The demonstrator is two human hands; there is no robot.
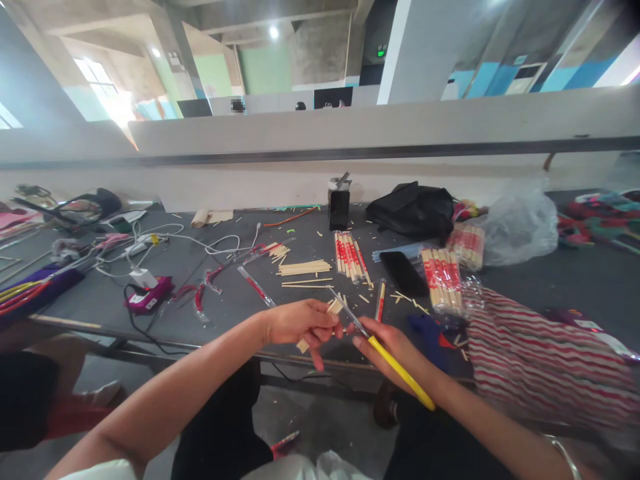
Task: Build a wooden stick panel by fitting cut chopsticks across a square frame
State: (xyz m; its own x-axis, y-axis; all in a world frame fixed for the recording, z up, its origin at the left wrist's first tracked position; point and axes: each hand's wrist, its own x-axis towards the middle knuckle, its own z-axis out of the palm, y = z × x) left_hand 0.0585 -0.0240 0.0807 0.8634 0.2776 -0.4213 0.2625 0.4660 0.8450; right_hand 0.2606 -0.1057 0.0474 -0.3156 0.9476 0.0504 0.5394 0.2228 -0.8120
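My left hand (305, 325) is closed around a small bunch of pale wooden sticks (303, 345), whose ends show above and below the fingers. My right hand (383, 343) grips a yellow-handled tool (400, 373) with a long, narrow metal end; whether it is scissors or pliers I cannot tell. The metal end points up and left, close to the top of the held sticks. Just beyond the hands lie a pile of loose wooden sticks (304, 267) and a row of chopsticks in red-printed wrappers (349, 257).
Right of the sticks are a black phone (404, 273), packed chopsticks (442, 280), a black bag (413, 208) and striped cloth (540, 360). White cables (215, 247) and a purple box (150, 295) lie left. Another phone (339, 210) stands at the back. Stick scraps litter the dark table.
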